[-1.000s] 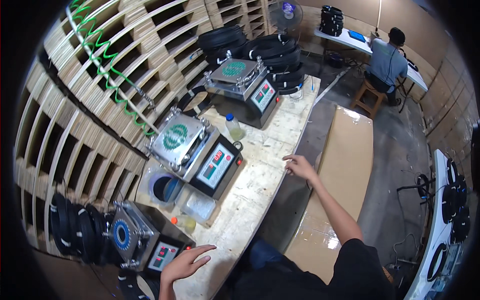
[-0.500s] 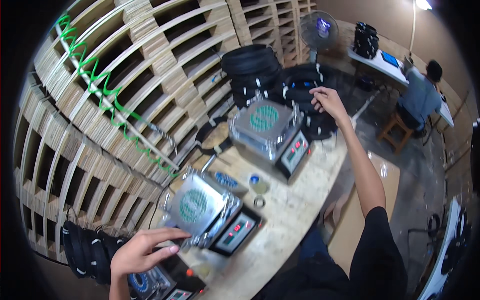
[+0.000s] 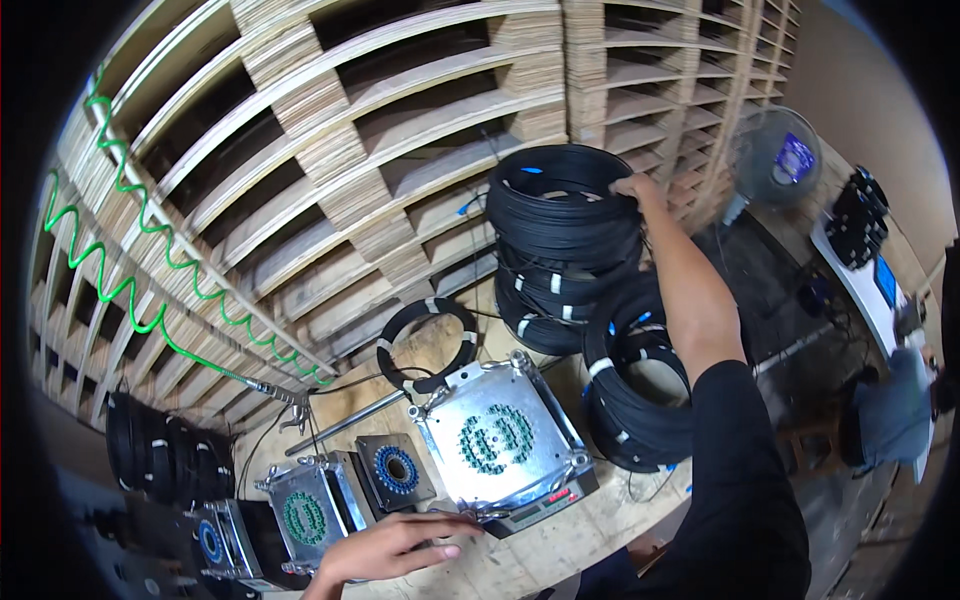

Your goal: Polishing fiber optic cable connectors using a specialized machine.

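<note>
At the back, my right hand (image 3: pixel 634 188) is on the right rim of the topmost black cable coil (image 3: pixel 560 200), its fingers bent over the edge. Several coils are stacked beneath it. My left hand (image 3: pixel 402 548) is palm down at the bench's front, fingers stretched out and nothing in them. Its fingertips come close to the front corner latch of a metal box-shaped machine (image 3: pixel 500 420), whose lid carries a round pattern of green pieces and whose front has a red display. To the left stands a similar machine (image 3: pixel 305 512), and between them a block with a blue ring (image 3: pixel 395 470).
More black coils (image 3: pixel 640 400) lie right of the larger machine, and a single coil (image 3: pixel 428 345) lies behind it. Stacked wooden pallets (image 3: pixel 380 130) wall the back. A green spiral air hose (image 3: pixel 135 300) hangs left. A fan (image 3: pixel 778 160) and a seated person (image 3: pixel 890 410) are at right.
My view has swung toward the back of the bench. My right hand has gone from the air beside the larger machine to the coil stack. My left hand has shifted right, toward the larger machine.
</note>
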### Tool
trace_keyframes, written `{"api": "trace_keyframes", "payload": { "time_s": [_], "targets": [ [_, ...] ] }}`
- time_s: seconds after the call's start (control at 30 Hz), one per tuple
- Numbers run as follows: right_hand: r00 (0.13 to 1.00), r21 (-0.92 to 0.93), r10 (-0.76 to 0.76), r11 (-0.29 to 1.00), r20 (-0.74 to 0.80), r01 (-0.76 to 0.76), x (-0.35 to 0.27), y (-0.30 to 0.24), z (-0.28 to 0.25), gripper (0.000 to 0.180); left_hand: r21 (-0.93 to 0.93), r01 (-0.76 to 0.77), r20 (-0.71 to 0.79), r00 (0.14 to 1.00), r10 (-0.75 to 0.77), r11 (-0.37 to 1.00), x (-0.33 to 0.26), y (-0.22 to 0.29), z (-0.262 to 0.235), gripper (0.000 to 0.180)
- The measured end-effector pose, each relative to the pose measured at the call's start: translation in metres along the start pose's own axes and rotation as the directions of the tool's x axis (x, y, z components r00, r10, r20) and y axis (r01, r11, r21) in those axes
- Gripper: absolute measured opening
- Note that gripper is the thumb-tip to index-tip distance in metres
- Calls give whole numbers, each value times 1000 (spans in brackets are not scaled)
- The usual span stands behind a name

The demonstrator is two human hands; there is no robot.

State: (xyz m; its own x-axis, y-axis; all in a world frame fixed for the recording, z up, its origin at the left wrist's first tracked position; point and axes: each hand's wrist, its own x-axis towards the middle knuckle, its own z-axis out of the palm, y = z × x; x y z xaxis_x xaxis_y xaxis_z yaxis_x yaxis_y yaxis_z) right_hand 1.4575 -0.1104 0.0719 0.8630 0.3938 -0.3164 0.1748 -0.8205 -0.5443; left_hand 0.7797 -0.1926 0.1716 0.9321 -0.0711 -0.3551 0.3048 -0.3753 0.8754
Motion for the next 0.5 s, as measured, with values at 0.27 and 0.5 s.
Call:
{"api": "trace_keyframes", "payload": {
  "time_s": [0.27, 0.5],
  "targets": [
    [966, -165, -164, 977, -198, 132, 48, -27, -12, 62, -70, 29, -62, 998, -33, 997, 4, -13, 38, 44],
    [870, 690, -21, 600, -492, 405, 9, -38, -39, 95, 2, 3, -166, 986, -2, 1000, -23, -9, 59, 41]
  ]
}}
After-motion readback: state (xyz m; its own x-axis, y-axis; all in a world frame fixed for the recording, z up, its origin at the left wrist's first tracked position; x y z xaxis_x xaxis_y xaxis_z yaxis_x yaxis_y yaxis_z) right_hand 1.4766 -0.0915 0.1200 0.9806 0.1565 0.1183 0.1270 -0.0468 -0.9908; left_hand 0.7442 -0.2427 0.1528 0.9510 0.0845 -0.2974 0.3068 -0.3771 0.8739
